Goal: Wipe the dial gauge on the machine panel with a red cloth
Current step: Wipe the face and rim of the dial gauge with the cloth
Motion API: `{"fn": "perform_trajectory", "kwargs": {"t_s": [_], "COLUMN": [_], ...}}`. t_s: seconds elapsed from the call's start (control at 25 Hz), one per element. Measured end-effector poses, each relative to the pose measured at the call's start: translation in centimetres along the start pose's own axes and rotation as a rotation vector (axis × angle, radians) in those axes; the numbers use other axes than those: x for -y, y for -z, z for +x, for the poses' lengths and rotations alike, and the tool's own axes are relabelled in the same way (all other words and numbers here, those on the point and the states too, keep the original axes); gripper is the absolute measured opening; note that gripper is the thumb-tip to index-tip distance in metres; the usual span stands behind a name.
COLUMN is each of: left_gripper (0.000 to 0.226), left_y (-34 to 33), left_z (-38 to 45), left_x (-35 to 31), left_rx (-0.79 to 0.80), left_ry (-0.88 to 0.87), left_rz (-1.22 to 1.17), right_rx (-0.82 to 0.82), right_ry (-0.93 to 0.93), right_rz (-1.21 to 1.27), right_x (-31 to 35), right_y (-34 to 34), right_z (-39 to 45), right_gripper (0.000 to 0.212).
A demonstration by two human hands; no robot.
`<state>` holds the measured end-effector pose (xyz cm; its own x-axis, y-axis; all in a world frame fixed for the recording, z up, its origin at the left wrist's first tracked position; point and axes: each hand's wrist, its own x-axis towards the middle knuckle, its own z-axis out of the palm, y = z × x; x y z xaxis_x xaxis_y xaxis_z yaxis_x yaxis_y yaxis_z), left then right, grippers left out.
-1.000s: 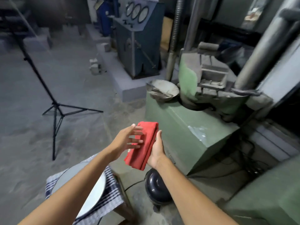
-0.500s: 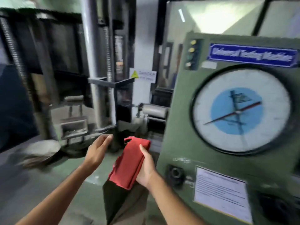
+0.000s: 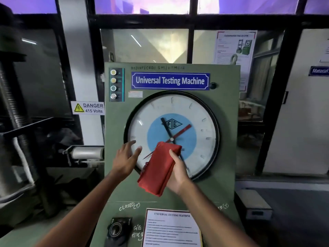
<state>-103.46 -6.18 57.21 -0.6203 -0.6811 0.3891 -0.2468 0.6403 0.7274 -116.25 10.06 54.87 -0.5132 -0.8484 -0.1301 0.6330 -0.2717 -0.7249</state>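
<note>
A large round dial gauge (image 3: 197,118) with a white face, blue centre and black and red needles fills the middle of the green machine panel (image 3: 226,184). My right hand (image 3: 177,172) grips a folded red cloth (image 3: 158,171) in front of the gauge's lower left part. Whether the cloth touches the glass I cannot tell. My left hand (image 3: 125,158) is held open with fingers spread at the gauge's left rim, holding nothing.
A blue "Universal Testing Machine" sign (image 3: 170,81) and indicator lights (image 3: 114,84) sit above the gauge. Below are a black knob (image 3: 116,229) and an instruction sheet (image 3: 170,227). A "DANGER 415 Volts" label (image 3: 88,107) and the loading frame (image 3: 17,122) stand to the left.
The view has swung from the floor and machine base up to face the panel squarely. Both hands have risen, the right one carrying the cloth up in front of the gauge; the left let go of it.
</note>
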Motion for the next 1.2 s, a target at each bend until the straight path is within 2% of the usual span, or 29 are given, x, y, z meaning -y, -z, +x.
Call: {"fn": "perform_trajectory", "kwargs": {"t_s": [0.16,0.28,0.44,0.56,0.68,0.76,0.84,0.92,1.04,1.2], "left_gripper": [0.082,0.082,0.093,0.085,0.081,0.083,0.08,0.073,0.06,0.057], "left_y": [-3.7,-4.8,-4.0,-3.4,-2.9,-2.5,-2.3,-2.1,-1.6,-1.8], "left_z": [3.2,5.6,10.6,15.2,20.3,23.5,26.5,28.9,31.7,33.5], "left_x": [-2.3,-2.2,-0.8,0.0,0.3,0.4,0.8,1.3,2.3,3.1], "left_rx": [0.003,0.008,-0.017,-0.052,-0.103,-0.117,-0.11,-0.076,-0.028,-0.074], "left_ry": [-0.021,-0.039,-0.047,-0.101,-0.226,-0.321,-0.392,-0.452,-0.591,-0.691], "left_rz": [0.053,0.131,0.197,0.266,0.34,0.384,0.39,0.335,0.298,0.339], "right_rx": [-0.014,-0.016,-0.052,-0.274,-0.523,-0.696,-0.876,-1.027,-1.229,-1.294], "right_ry": [0.027,0.047,0.099,0.239,0.576,0.816,0.956,0.998,0.915,0.945], "right_rz": [0.005,0.024,0.03,-0.192,-0.588,-0.893,-1.119,-1.256,-1.312,-1.341], "right_x": [4.9,6.7,8.8,11.4,13.9,15.4,17.2,18.3,17.7,14.9], "right_y": [2.9,3.4,3.2,2.0,0.4,0.2,0.7,1.5,2.0,-0.6], "right_z": [1.4,2.8,6.6,10.5,14.6,17.5,20.1,22.1,24.9,28.0], "right_gripper": [0.066,0.066,0.064,0.061,0.057,0.064,0.071,0.077,0.083,0.082]}}
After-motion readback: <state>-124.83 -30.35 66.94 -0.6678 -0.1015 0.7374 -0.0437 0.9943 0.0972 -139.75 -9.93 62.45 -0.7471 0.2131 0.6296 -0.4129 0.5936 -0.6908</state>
